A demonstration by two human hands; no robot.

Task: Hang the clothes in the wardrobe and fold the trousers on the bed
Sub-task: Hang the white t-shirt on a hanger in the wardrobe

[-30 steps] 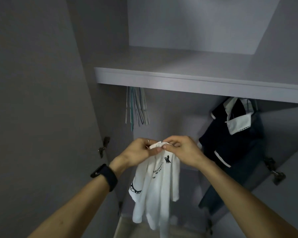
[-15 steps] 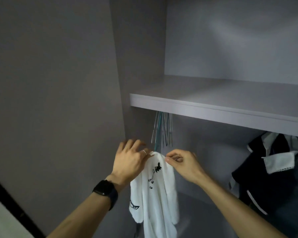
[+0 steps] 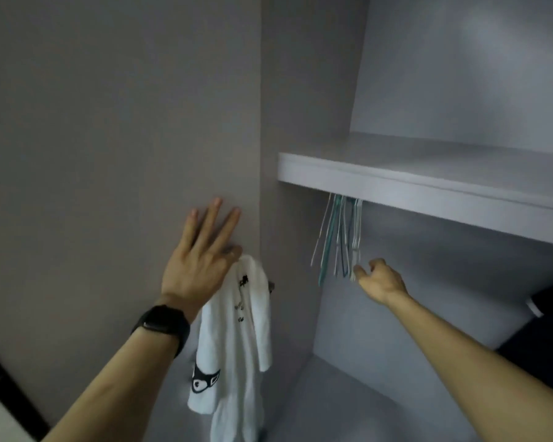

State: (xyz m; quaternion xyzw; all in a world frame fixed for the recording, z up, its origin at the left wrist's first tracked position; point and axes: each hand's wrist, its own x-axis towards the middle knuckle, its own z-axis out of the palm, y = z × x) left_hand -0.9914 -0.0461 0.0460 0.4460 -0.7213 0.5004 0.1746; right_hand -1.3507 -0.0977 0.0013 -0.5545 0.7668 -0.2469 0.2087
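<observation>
A white shirt (image 3: 237,333) with black prints hangs down in front of the wardrobe's left side wall. My left hand (image 3: 201,256) pinches its top edge between thumb and forefinger, with the other three fingers spread straight. A bunch of thin white and teal hangers (image 3: 337,237) hangs under the shelf (image 3: 428,193). My right hand (image 3: 379,277) reaches up to them. Its fingertips are at the lower end of a white hanger, the thumb held apart from the forefinger.
The open wardrobe door panel (image 3: 109,154) fills the left. A dark garment with white trim (image 3: 543,330) hangs at the right edge. The wardrobe floor (image 3: 348,393) lies below the hangers. A door hinge (image 3: 271,287) sits just behind the shirt.
My right hand has let go of the shirt and moved right and up to the hangers. My left hand alone holds the shirt now, fingers spread. The view has swung left.
</observation>
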